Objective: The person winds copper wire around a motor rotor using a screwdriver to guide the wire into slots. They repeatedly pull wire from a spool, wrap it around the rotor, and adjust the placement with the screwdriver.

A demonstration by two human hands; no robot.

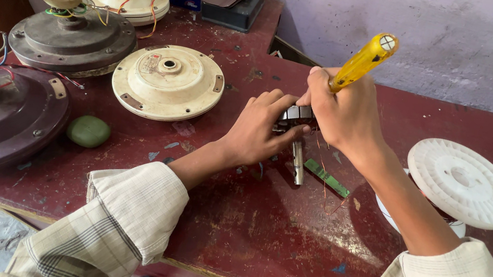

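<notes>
Head view: on the red bench (258,227), the left hand (258,130) is wrapped around a small dark metal part (296,115) with a steel shaft (298,162), its grip closed on it. Just beside, the right hand (344,111) is closed around a yellow-handled screwdriver (363,61), pressed down onto the part. A white spool (462,183) is seen right, a cream fan cover (167,80) further left.

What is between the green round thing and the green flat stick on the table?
In the head view, the person's left hand and forearm cross between the green lump and the green strip, with a metal shaft beside the strip.
</notes>
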